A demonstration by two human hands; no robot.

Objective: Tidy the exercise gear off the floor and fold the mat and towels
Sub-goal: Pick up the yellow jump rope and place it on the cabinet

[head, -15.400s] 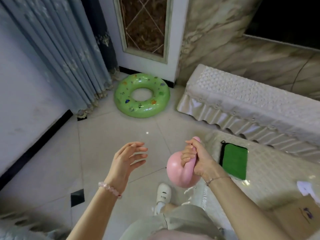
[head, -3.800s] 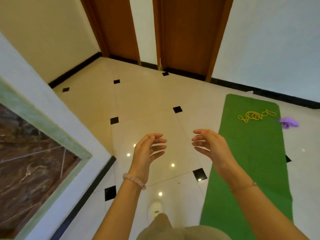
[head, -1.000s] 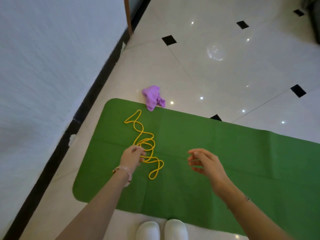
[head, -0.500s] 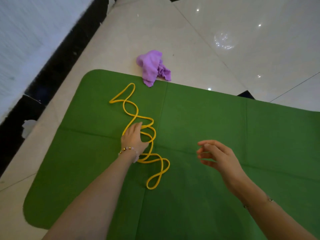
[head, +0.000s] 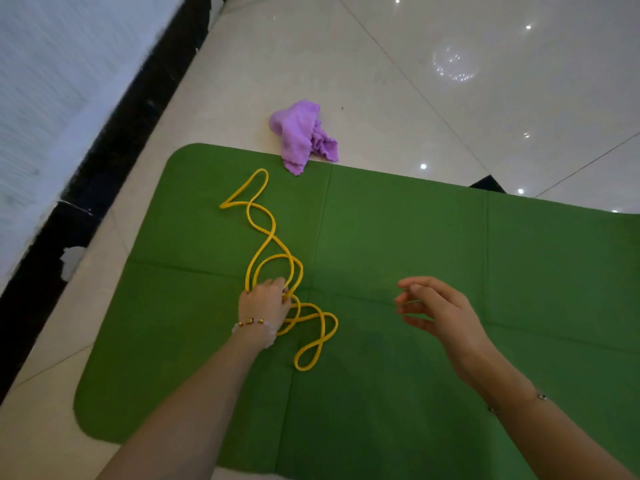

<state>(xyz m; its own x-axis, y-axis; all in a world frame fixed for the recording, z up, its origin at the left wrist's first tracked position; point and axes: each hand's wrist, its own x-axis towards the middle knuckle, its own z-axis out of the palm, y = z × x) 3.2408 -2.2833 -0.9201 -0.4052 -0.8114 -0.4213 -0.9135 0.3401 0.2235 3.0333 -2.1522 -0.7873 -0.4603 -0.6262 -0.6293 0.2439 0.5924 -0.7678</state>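
A glossy cream tiled floor (head: 450,98) with small black insets is filling the upper part of the view. A flat green rectangular foam exercise mat (head: 433,258) is lying unfolded across it, with its rounded corners towards the wall side on the left.

A long yellow rubbery cord (head: 300,271) is resting on the left part of the mat in loose loops. Its long axis is running away from the person. It goes from a narrow loop nearest the body, through a tangle in the middle, to a pointed loop near the mat's far edge.

A crumpled purple cloth towel (head: 301,136) is sitting on the floor just past that far edge, with one corner drooping onto the mat.

The hands are working well apart. The left hand (head: 265,301) is pressing down on the middle tangle of the cord, and its fingers are curling around some of the strands there. The right hand (head: 436,306) is hovering over bare mat to the right with its fingers loosely spread, holding nothing and touching no cord.

The left hand is therefore the one on the cord. The nearest loop is trailing to the right of the left wrist, between the two hands, while the far loop is lying straight ahead of the left hand. Gathering the cord probably means the right hand is going to have to cross leftwards for that trailing loop.
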